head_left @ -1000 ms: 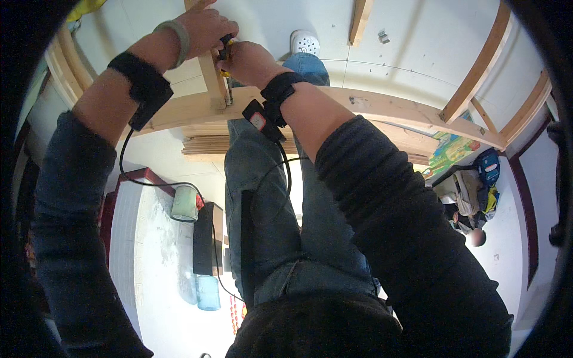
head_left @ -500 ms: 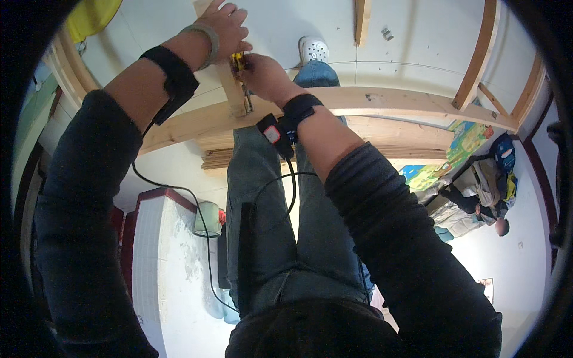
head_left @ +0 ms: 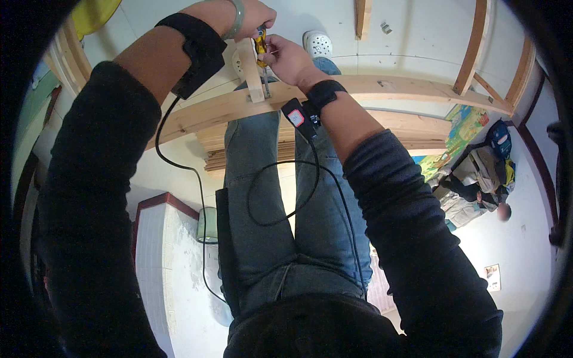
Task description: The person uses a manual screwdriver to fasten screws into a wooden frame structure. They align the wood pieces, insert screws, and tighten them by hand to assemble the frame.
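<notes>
A screwdriver (head_left: 261, 43) with a yellow and dark handle stands nearly upright beside a short wooden post (head_left: 253, 71). Its shaft runs down toward a small metal bracket (head_left: 267, 93) where the post meets a long wooden beam (head_left: 209, 113). My left hand (head_left: 253, 17) is closed about the top end of the handle, its fingers partly hidden by the frame edge. Lower on the handle, my right hand (head_left: 290, 61) pinches it between thumb and fingers. Whether the tip sits in a screw is too small to tell.
Stacked boards (head_left: 382, 134) lie beyond my knees under the beam. More frame pieces (head_left: 471, 51) rise at the right. A black cable (head_left: 253, 203) loops over my legs. A person (head_left: 480, 194) is at the far right. A green bucket (head_left: 208, 224) stands by a low wall.
My left hand has gone from spread fingers to closing on the top of the screwdriver. Both hands have shifted right in the picture, and the view has moved slightly.
</notes>
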The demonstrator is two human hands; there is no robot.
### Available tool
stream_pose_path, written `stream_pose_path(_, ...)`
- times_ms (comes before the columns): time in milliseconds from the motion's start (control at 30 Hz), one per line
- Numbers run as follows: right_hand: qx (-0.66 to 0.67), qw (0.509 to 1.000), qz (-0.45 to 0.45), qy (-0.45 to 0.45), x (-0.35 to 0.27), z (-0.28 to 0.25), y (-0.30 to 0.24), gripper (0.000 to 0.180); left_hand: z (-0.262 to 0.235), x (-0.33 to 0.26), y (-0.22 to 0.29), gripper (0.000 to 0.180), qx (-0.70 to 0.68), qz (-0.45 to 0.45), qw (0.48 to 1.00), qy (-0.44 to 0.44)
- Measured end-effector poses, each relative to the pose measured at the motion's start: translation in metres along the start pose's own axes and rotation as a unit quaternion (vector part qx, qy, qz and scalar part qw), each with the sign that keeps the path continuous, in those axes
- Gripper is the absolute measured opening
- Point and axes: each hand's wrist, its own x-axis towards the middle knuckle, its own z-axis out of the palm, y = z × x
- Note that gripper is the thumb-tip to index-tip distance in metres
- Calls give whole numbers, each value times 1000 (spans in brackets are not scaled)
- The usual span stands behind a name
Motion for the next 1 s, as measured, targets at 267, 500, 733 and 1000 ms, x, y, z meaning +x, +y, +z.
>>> stream_pose_path(267, 6, 999, 35, 22, -8, 21, -23, 29, 25, -9, -7, 24, 27, -61, 997, 25)
stream_pose_path(500, 176, 973, 89, 117, -3, 27, -7, 36, 17, 4, 7, 32, 157, -63, 983, 72)
stream_pose_path(733, 212, 974, 61, 57, 4, 22, 2, 28, 14, -2, 3, 25, 39, -12, 995, 88)
stream_pose_path(1000, 155, 986, 57, 37, -2, 16, -2, 33, 24, 10, -1, 19, 38, -59, 995, 72)
